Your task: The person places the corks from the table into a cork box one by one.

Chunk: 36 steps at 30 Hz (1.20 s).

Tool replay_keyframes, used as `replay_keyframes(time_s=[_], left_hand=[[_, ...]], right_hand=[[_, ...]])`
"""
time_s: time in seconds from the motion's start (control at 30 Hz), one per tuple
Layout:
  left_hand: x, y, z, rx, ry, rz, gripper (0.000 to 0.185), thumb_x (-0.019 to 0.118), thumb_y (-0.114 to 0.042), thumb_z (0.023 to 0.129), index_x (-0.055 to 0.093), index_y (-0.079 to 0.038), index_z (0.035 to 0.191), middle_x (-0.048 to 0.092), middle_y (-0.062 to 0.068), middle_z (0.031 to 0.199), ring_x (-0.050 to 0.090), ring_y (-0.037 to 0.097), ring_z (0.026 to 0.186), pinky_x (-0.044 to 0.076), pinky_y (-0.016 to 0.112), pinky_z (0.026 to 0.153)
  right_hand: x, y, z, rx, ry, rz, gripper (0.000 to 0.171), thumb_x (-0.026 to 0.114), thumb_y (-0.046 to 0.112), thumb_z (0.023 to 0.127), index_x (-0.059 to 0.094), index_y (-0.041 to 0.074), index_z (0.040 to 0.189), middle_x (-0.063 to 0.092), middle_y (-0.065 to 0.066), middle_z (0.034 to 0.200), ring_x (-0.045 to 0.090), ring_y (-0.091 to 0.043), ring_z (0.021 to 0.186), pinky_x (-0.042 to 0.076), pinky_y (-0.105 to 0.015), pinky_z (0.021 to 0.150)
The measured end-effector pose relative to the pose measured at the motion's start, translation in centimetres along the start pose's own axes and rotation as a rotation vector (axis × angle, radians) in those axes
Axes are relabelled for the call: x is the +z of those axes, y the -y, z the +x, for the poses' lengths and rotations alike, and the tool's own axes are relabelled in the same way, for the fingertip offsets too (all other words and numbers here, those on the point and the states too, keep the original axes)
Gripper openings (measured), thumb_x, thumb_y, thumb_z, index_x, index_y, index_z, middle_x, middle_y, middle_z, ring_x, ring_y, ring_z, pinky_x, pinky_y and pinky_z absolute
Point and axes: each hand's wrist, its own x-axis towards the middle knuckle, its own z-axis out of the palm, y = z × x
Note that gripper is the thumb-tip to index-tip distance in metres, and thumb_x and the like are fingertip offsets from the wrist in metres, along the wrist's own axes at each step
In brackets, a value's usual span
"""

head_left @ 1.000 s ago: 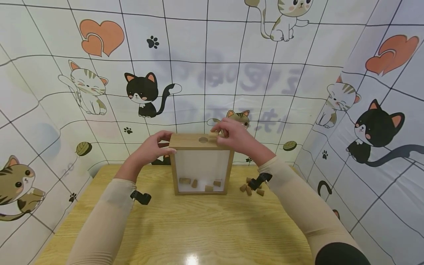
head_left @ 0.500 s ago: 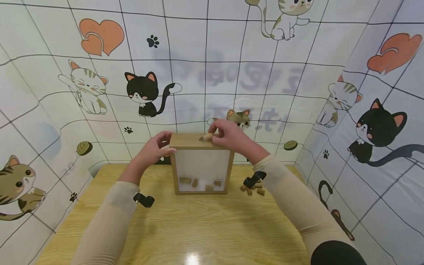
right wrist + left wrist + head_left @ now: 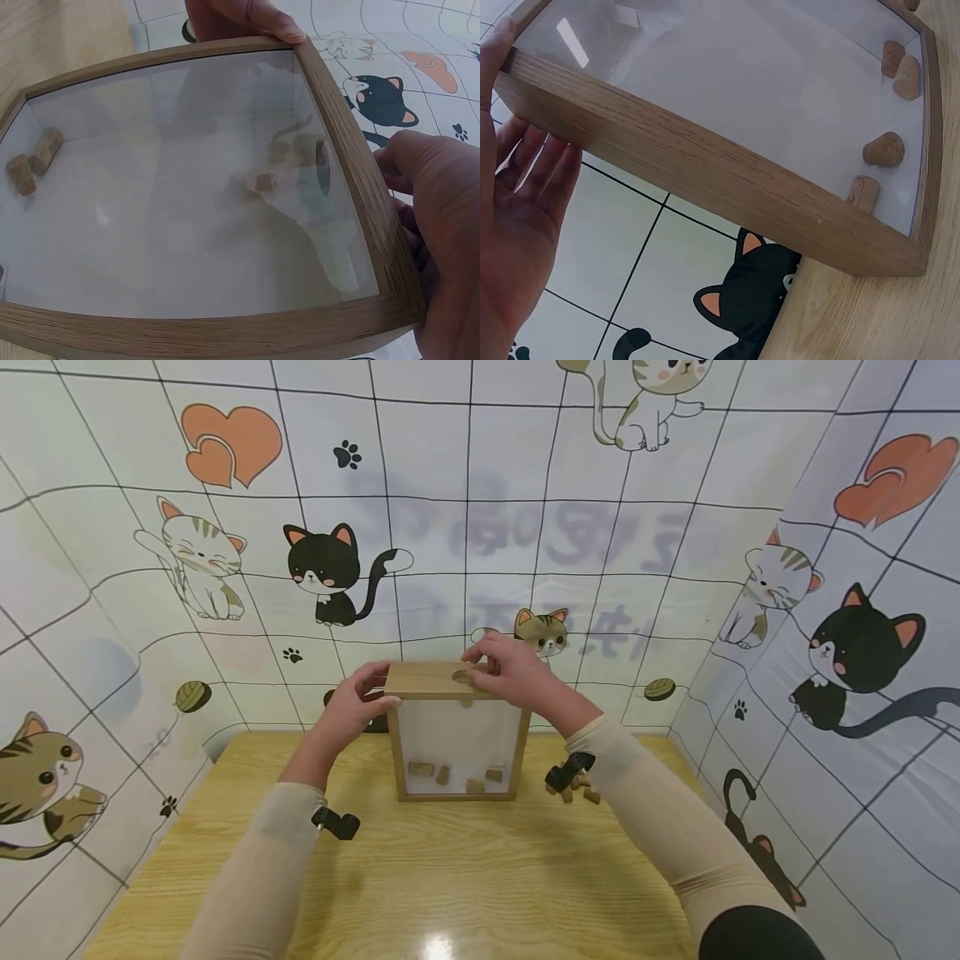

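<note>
A wooden shadow box [image 3: 456, 797] with a clear front stands upright on the table, a round hole [image 3: 460, 677] in its top. My left hand [image 3: 348, 703] grips the upper left corner, thumb on the front edge and fingers behind. My right hand [image 3: 517, 675] is at the top beside the hole, its fingers loosely bent with nothing seen between them. Just below the hole, inside, a blurred cork [image 3: 264, 181] is in mid-air. Several corks [image 3: 885, 150] lie on the box floor.
A small pile of corks [image 3: 591, 795] lies on the wooden table [image 3: 450, 877] right of the box, partly hidden by the right wrist camera [image 3: 568, 770]. Behind stands a wall sheet [image 3: 435, 460] printed with cats and a grid.
The right hand has shifted left along the top to the hole. The cork it pinched has been let go and now shows inside the box. The left hand keeps its hold.
</note>
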Motion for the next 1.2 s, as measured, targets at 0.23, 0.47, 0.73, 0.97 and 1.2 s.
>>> replay_keyframes(time_s=[0.23, 0.47, 0.73, 0.97, 1.2], left_hand=[[0.1, 0.6, 0.0, 0.017, -0.015, -0.021, 0.069, 0.075, -0.022, 0.094, 0.042, -0.019, 0.154, 0.048, 0.013, 0.148, 0.042, 0.033, 0.139, 0.037, 0.053, 0.114], [0.1, 0.8, -0.1, 0.031, -0.039, -0.03, 0.069, 0.078, -0.028, 0.092, 0.046, -0.018, 0.152, 0.05, 0.011, 0.147, 0.045, 0.029, 0.137, 0.043, 0.045, 0.111], [0.2, 0.4, -0.3, 0.023, -0.06, -0.053, 0.072, 0.081, -0.032, 0.088, 0.048, -0.019, 0.151, 0.055, 0.012, 0.141, 0.05, 0.036, 0.132, 0.051, 0.029, 0.099], [0.2, 0.4, -0.2, 0.026, -0.054, -0.047, 0.071, 0.081, -0.031, 0.088, 0.049, -0.02, 0.151, 0.056, 0.012, 0.14, 0.052, 0.035, 0.131, 0.052, 0.029, 0.098], [0.0, 0.6, -0.3, 0.051, -0.042, -0.08, 0.07, 0.081, -0.026, 0.089, 0.049, -0.019, 0.151, 0.055, 0.012, 0.142, 0.049, 0.035, 0.134, 0.051, 0.028, 0.1]], right_hand=[[0.1, -0.5, -0.1, -0.021, -0.039, 0.017, 0.014, 0.068, 0.02, 0.098, 0.07, 0.016, 0.112, 0.059, 0.007, 0.102, 0.055, -0.012, 0.076, 0.051, -0.031, 0.066], [-0.3, -0.9, -1.7, -0.036, -0.205, 0.027, 0.007, 0.066, 0.018, 0.099, 0.072, 0.015, 0.101, 0.058, 0.005, 0.094, 0.052, -0.013, 0.074, 0.048, -0.031, 0.062], [-0.9, -2.2, -6.3, 0.008, -0.38, 0.108, 0.008, 0.066, 0.016, 0.1, 0.072, 0.011, 0.101, 0.056, 0.004, 0.087, 0.05, -0.014, 0.073, 0.046, -0.031, 0.072], [-0.8, -4.9, -12.0, 0.193, -0.376, 0.105, 0.009, 0.063, 0.023, 0.102, 0.07, 0.017, 0.106, 0.059, 0.005, 0.094, 0.053, -0.014, 0.075, 0.045, -0.032, 0.065], [0.4, -8.2, -18.0, 0.434, -0.303, 0.081, 0.021, 0.06, 0.035, 0.103, 0.068, 0.017, 0.11, 0.061, 0.001, 0.092, 0.053, -0.02, 0.077, 0.045, -0.034, 0.066]])
